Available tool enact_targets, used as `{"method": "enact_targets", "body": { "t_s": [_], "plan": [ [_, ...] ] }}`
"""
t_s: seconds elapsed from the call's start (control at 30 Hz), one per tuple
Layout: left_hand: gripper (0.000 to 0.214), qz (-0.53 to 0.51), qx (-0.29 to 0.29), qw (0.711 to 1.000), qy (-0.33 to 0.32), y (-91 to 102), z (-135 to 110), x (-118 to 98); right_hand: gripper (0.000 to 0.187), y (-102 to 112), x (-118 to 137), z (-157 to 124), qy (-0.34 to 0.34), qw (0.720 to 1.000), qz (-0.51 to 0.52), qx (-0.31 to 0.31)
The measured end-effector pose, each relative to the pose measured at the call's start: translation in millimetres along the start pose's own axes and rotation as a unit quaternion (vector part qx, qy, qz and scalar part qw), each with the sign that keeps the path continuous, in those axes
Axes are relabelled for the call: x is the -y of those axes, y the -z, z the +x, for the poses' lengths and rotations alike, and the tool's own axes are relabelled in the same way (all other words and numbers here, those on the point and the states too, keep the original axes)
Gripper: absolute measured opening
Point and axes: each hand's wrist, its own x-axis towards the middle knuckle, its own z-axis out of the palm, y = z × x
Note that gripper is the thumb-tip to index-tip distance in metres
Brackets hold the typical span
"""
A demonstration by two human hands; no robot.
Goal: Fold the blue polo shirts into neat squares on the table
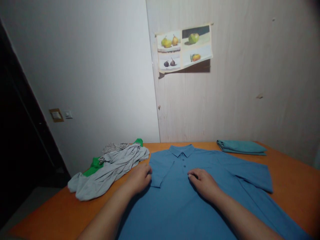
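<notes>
Lying face up on the orange bench (292,193), a smooth blue polo shirt (180,210) covers its middle, the pointed collar (182,151) close to the far edge and small round buttons (183,161) beneath; one sleeve (160,171) is folded in over the body, the other spreads toward the right edge; the left hand (140,177) is at the folded side, fingers curled, the right hand (203,183) over the chest, fingers bent and close together; whether either pinches cloth I cannot tell; toward the far left corner sits a crumpled heap of soft grey fabric (112,175), finely patterned cloth (113,147) and bright green cloth (94,167); near the far right corner, a flat folded teal cloth (241,147).
</notes>
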Motion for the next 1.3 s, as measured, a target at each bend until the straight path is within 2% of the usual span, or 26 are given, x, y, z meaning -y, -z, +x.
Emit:
{"method": "enact_targets", "body": {
  "t_s": [0.1, 0.27, 0.4, 0.53, 0.7, 0.9, 1.0, 1.13, 1.3],
  "plan": [
    [0.006, -0.002, 0.033, 0.999, 0.027, -6.0, 10, -4, 0.032, -1, -1, 0, 0.003, 1.000, 0.000, 0.000],
    [0.010, 0.018, -0.013, 0.999, 0.049, -23.2, 48, -8, 0.031, -1, 1, 1, 0.002, 1.000, -0.003, 0.000],
    [0.036, 0.040, -0.033, 0.997, 0.054, -49.9, 74, -14, 0.029, -1, 1, 1, 0.000, 1.000, 0.007, -0.008],
    [0.067, 0.067, 0.024, 0.995, 0.070, -74.0, 83, -12, 0.027, -2, 2, 0, -0.006, 1.000, 0.013, -0.013],
    [0.089, 0.103, 0.077, 0.988, 0.089, -74.7, 94, -12, 0.025, -2, 5, -1, -0.007, 1.000, 0.016, -0.019],
    [0.094, 0.128, 0.070, 0.985, 0.097, -80.6, 93, -29, 0.023, -3, 6, -1, -0.006, 0.999, 0.021, -0.032],
    [0.096, 0.121, 0.089, 0.983, 0.101, -86.5, 88, -31, 0.023, -2, 7, -1, -0.003, 0.999, 0.023, -0.036],
    [0.095, 0.125, 0.082, 0.983, 0.105, -85.9, 85, -36, 0.024, 0, 11, 0, -0.007, 0.999, 0.017, -0.042],
    [0.091, 0.122, 0.064, 0.989, 0.053, -88.4, 81, -54, 0.024, 3, 16, -1, -0.016, 0.998, 0.016, -0.055]
  ]
}}
